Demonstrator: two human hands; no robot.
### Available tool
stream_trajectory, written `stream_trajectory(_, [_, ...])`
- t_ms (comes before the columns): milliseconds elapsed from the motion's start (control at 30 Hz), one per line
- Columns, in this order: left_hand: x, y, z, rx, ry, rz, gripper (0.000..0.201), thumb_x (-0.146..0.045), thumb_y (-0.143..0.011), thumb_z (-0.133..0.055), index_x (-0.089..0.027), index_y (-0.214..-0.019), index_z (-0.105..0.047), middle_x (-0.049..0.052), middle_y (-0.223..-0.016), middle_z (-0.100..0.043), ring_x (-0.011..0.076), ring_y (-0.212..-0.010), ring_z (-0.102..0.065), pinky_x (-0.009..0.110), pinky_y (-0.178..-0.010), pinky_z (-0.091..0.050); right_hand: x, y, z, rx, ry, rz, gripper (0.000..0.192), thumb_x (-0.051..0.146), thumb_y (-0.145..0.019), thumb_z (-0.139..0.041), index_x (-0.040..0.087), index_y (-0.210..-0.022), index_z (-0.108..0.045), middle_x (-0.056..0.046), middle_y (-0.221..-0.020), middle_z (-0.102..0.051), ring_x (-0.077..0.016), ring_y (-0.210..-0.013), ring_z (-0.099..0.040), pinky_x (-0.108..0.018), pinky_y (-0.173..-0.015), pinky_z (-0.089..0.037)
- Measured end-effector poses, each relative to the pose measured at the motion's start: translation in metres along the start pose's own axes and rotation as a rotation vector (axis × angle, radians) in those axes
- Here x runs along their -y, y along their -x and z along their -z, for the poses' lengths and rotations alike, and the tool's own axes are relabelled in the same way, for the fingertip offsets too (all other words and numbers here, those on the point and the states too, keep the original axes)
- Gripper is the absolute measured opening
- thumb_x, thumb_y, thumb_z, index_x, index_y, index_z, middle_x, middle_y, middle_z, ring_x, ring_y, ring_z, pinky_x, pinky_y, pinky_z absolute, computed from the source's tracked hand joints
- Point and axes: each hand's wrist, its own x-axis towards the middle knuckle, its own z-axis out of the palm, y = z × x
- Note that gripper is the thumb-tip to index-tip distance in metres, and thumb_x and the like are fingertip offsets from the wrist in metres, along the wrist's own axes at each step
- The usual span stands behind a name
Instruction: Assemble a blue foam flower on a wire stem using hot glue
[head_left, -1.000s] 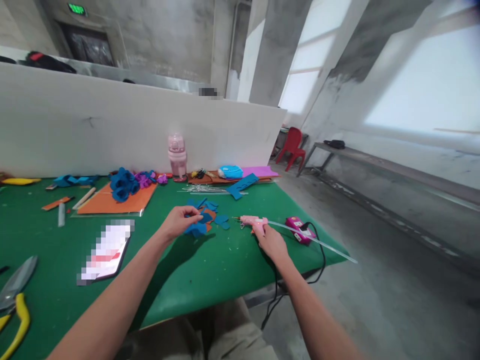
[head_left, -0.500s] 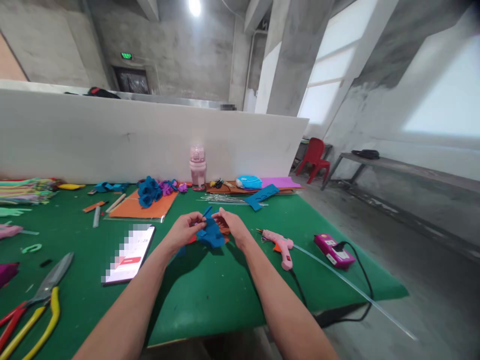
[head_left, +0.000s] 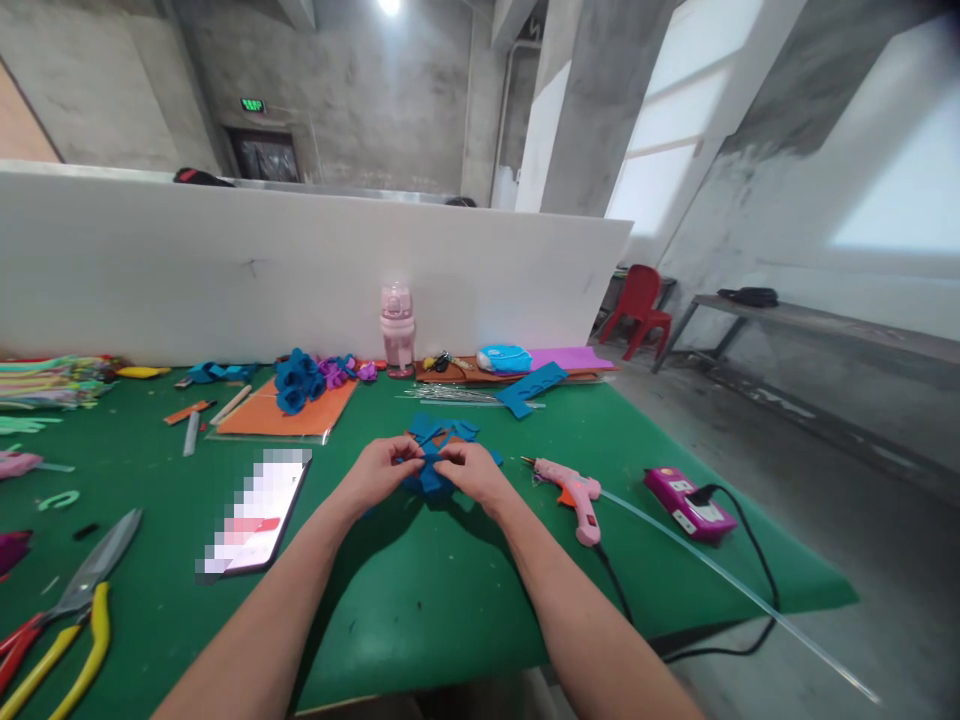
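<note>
Green tabletop (head_left: pixel 420 610), bearing: phone (head_left: pixel 255 512), yellow-handled shears (head_left: pixel 67 615), orange sheet (head_left: pixel 289 410) with blue flowers (head_left: pixel 296 378), pink bottle (head_left: pixel 397 328), pink glue gun (head_left: pixel 571 485), magenta power strip (head_left: pixel 690 503), loose blue petals (head_left: pixel 450 432).

Bare concrete workroom lit by big windows

Rough grey concrete walls (head_left: pixel 390 90) and pillar (head_left: pixel 577 100); bright windows (head_left: pixel 892 170) on the right; a white partition board (head_left: pixel 225 270) behind the green table (head_left: pixel 420 590); far right, a red chair (head_left: pixel 637 305) and long bench (head_left: pixel 817 325).
</note>
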Motion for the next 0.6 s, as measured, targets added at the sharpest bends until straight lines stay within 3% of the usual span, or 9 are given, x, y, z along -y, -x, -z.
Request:
stream_trajectory(67, [-0.003,0.000,-0.001,-0.051,-0.004,0.012,0.021,-0.034,-0.069,-0.055,-0.015,-0.078,-0.058,-0.001,-0.062,-0.053,0.0103,-0.057,-0.048,0.020,-0.051,-0.037,0.000,0.000,0.000,-0.056,-0.006,-0.003,0.011,0.025,-0.061,-0.053,0.016,-0.057,-0.059,0.005,-0.048,-0.047,-0.0079,-0.046,-0.039,-0.020,-0.046,-0.029])
stream_trajectory(167, [-0.009,0.001,-0.003,-0.150,0.012,0.052,0.026,-0.040,-0.076,-0.046,-0.016,-0.083,-0.055,-0.003,-0.059,-0.049,0.0084,-0.050,-0.043,0.019,-0.046,-0.033,0.003,0.000,0.006,-0.244,-0.143,-0.034,0.012,0.026,-0.061,-0.052,0.017,-0.058,-0.058,0.005,-0.049,-0.048,-0.0087,-0.048,-0.040,-0.020,-0.049,-0.031])
stream_trajectory(267, [-0.015,0.003,-0.010,-0.167,0.043,0.029,0.025,-0.040,-0.080,-0.039,-0.018,-0.082,-0.052,-0.004,-0.059,-0.050,0.0071,-0.045,-0.039,0.018,-0.044,-0.031,0.006,-0.001,0.015,-0.407,-0.269,-0.036,0.012,0.028,-0.059,-0.053,0.016,-0.056,-0.055,0.005,-0.050,-0.046,-0.0086,-0.050,-0.039,-0.021,-0.051,-0.031])
stream_trajectory(433, [-0.021,0.005,-0.026,-0.127,0.160,-0.003,0.020,-0.038,-0.080,-0.039,-0.020,-0.085,-0.045,-0.003,-0.062,-0.056,0.0086,-0.045,-0.044,0.021,-0.047,-0.035,0.008,-0.001,0.020,-0.457,-0.392,-0.058,0.013,0.028,-0.057,-0.055,0.016,-0.054,-0.052,0.006,-0.048,-0.042,-0.0079,-0.049,-0.035,-0.021,-0.049,-0.028])
stream_trajectory(600, [-0.022,0.005,-0.031,-0.254,0.102,-0.006,0.020,-0.037,-0.074,-0.051,-0.018,-0.069,-0.049,-0.001,-0.068,-0.056,0.0111,-0.065,-0.050,0.021,-0.060,-0.039,0.005,-0.003,0.019,-0.444,-0.482,-0.069,0.014,0.029,-0.057,-0.055,0.017,-0.054,-0.050,0.006,-0.049,-0.042,-0.0083,-0.049,-0.036,-0.021,-0.050,-0.029])
